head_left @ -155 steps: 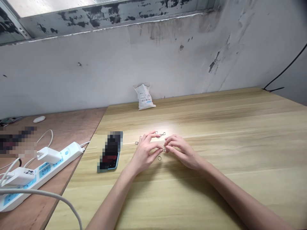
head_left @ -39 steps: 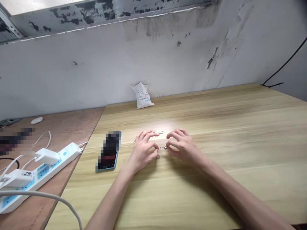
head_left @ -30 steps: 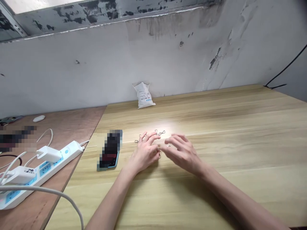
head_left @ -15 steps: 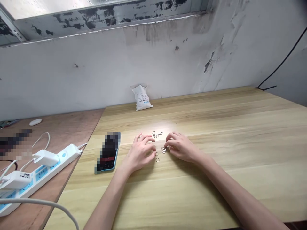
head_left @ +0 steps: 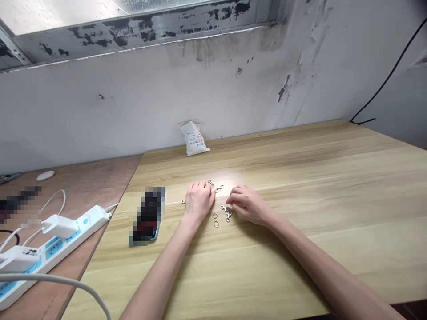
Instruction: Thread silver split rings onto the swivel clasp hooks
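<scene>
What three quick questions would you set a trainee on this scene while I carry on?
1. On the pale wooden table, which lies closest to the right hand: A a metal swivel clasp, B the phone, or C the white bag?
2. True or false: the white power strip sits on a separate, darker board to the left of the pale table.
3. How many small metal rings lie between the left hand and that clasp?

Key: 1 A; 2 true; 3 two.
</scene>
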Available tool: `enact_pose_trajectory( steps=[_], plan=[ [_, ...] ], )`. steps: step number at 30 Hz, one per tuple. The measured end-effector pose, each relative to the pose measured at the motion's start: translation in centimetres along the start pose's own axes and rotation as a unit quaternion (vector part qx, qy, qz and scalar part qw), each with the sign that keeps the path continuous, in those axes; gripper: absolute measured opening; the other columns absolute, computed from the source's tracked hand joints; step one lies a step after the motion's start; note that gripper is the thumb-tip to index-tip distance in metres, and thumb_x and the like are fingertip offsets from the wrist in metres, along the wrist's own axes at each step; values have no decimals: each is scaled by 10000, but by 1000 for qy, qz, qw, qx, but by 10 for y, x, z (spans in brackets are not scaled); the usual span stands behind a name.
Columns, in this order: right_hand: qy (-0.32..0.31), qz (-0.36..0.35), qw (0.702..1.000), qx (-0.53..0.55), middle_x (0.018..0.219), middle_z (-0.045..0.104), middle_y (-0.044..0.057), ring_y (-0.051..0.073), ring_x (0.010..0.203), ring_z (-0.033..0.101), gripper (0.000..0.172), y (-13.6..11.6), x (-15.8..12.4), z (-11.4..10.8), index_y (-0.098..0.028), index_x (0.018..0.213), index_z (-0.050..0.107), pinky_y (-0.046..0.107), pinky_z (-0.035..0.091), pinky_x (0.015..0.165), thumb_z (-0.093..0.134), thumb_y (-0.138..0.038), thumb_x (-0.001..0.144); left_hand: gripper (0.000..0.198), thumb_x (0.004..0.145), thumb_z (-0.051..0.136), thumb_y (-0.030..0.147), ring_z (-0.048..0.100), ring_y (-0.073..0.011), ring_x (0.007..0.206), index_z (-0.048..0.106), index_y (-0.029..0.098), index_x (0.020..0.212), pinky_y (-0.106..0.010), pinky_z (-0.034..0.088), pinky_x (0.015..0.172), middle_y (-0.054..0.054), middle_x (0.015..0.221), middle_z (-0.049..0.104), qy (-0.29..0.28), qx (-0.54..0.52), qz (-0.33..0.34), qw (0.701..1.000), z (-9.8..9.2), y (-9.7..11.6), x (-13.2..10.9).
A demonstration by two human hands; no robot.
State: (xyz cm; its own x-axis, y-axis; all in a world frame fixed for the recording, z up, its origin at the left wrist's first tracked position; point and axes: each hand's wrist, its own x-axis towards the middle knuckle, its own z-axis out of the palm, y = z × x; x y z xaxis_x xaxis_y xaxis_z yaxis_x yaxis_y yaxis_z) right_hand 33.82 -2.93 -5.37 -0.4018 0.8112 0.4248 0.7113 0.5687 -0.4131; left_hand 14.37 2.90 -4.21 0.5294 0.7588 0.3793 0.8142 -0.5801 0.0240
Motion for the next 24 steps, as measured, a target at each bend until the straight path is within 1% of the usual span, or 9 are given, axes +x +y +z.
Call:
enact_pose_trajectory(
  steps=[3, 5, 7, 10, 12, 15, 19, 21, 24],
  plan=[
    [-3, 1, 1000, 10, 782, 628, 20, 163, 779, 544, 165, -1, 0, 1, -195, 845, 667, 309, 382, 753, 542, -93, 883, 117, 891, 547, 238, 612, -254, 843, 630, 168, 934, -373, 447, 758, -93, 885, 651, -10, 11, -6, 1000, 0, 0, 3],
    [-3, 1, 1000, 13, 775, 628, 17, 164, 778, 547, 169, -1, 0, 2, -195, 841, 667, 310, 379, 752, 538, -93, 880, 205, 880, 549, 217, 612, -249, 855, 611, 171, 1070, -357, 456, 738, -95, 947, 642, -22, 17, -7, 1000, -1, -2, 9],
    [-3, 0, 1000, 15, 773, 630, 15, 163, 772, 548, 178, -1, 0, 3, -197, 838, 668, 307, 377, 743, 533, -84, 872, 247, 876, 540, 191, 611, -235, 853, 609, 193, 1113, -331, 460, 703, -89, 979, 632, -36, 23, -5, 999, 1, -4, 19],
    [1, 0, 1000, 23, 785, 649, 14, 162, 772, 554, 199, -1, 0, 3, -197, 845, 667, 304, 377, 739, 526, -57, 853, 168, 888, 511, 154, 612, -218, 815, 670, 195, 924, -308, 460, 669, -81, 899, 631, -60, 28, 4, 998, 5, -6, 31],
    [5, 1, 1000, 27, 792, 661, 14, 161, 772, 561, 214, -1, 1, 3, -195, 850, 667, 304, 377, 741, 520, -40, 840, 220, 904, 477, 136, 610, -220, 803, 676, 182, 821, -312, 463, 672, -89, 846, 625, -71, 29, 7, 997, 8, -6, 34],
    [7, 0, 1000, 30, 782, 663, 17, 161, 758, 560, 222, 0, 0, 4, -192, 851, 671, 299, 375, 723, 517, -33, 834, 260, 924, 441, 141, 605, -233, 842, 678, 170, 822, -326, 468, 701, -107, 865, 627, -80, 26, 4, 996, 9, -6, 31],
    [4, -5, 999, 36, 779, 666, 30, 163, 739, 547, 216, 1, 0, 5, -189, 858, 681, 299, 379, 712, 520, -46, 847, 225, 927, 465, 211, 595, -247, 910, 675, 168, 860, -331, 463, 727, -116, 935, 636, -94, 8, -7, 995, 4, -7, 26],
    [2, -6, 999, 40, 783, 672, 33, 165, 734, 546, 215, 0, 0, 5, -187, 860, 684, 300, 383, 708, 520, -47, 850, 206, 915, 483, 220, 597, -245, 900, 671, 175, 844, -326, 455, 715, -106, 925, 641, -103, -8, -20, 994, 0, -8, 26],
    [1, -5, 999, 40, 764, 669, 39, 167, 716, 541, 216, -1, 1, 4, -184, 848, 689, 299, 385, 685, 514, -58, 859, 135, 861, 549, 213, 605, -230, 820, 664, 196, 791, -308, 434, 668, -66, 843, 648, -118, -45, -40, 991, -3, -10, 28]
  ],
)
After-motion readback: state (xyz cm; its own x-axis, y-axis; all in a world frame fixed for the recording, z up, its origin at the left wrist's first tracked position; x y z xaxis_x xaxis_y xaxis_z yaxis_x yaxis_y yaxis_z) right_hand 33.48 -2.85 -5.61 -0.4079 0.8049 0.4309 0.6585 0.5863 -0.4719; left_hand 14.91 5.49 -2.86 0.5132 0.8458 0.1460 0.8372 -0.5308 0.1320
